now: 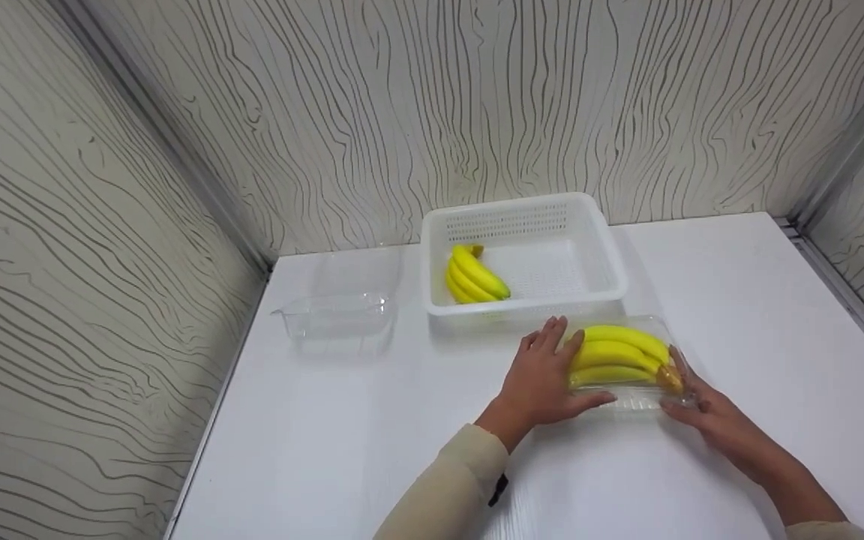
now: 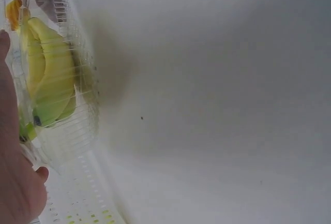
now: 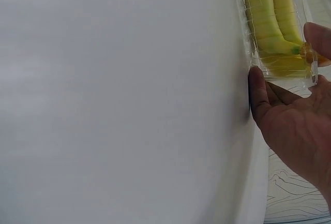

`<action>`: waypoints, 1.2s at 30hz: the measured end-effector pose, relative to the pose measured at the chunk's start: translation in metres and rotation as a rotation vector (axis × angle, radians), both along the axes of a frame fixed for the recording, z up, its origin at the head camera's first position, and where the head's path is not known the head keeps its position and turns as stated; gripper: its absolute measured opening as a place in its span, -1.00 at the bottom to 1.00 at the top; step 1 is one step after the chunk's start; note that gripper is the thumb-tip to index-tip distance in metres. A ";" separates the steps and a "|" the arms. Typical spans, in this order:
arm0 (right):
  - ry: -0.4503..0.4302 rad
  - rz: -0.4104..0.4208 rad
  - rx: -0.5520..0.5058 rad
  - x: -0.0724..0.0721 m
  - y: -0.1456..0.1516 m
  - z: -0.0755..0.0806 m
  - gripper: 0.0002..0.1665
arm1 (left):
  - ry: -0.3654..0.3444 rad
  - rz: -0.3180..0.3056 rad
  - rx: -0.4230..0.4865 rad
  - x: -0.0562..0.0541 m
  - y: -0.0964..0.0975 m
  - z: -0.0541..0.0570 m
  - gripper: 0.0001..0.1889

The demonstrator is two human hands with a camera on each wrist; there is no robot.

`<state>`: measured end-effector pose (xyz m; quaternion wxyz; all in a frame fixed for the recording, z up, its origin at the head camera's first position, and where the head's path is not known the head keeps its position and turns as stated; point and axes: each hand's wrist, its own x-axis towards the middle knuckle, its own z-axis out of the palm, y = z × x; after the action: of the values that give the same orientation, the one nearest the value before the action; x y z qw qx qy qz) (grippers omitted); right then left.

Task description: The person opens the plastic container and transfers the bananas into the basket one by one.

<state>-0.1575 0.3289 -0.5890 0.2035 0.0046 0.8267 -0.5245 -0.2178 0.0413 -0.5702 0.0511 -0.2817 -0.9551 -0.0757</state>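
Observation:
A bunch of yellow bananas (image 1: 616, 356) lies in a clear plastic container (image 1: 634, 397) at the right of the table. Its brown stem points to the container's right end. My left hand (image 1: 541, 375) rests on the left end, with fingers stretched and thumb spread along the near side. At the other end my right hand (image 1: 709, 416) holds the container, thumb near the stem. In the right wrist view, the fingers (image 3: 258, 92) reach to the container's underside. The left wrist view shows the bananas (image 2: 54, 74) through the ribbed wall. Whether a lid covers them, I cannot tell.
Behind the hands stands a white basket (image 1: 526, 309) with another banana bunch (image 1: 473, 276) in its left part. A second clear container (image 1: 338, 319) sits on the left of the white table (image 1: 312, 435), its see-through lid raised. Patterned panels (image 1: 507, 97) border the table.

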 end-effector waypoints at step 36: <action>-0.051 0.002 -0.027 0.000 0.003 0.001 0.15 | 0.054 0.014 -0.028 -0.001 0.001 0.002 -0.02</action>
<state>-0.1579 0.3318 -0.5881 0.2250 0.0146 0.8142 -0.5351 -0.2188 0.0427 -0.5679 0.0733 -0.2775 -0.9564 -0.0544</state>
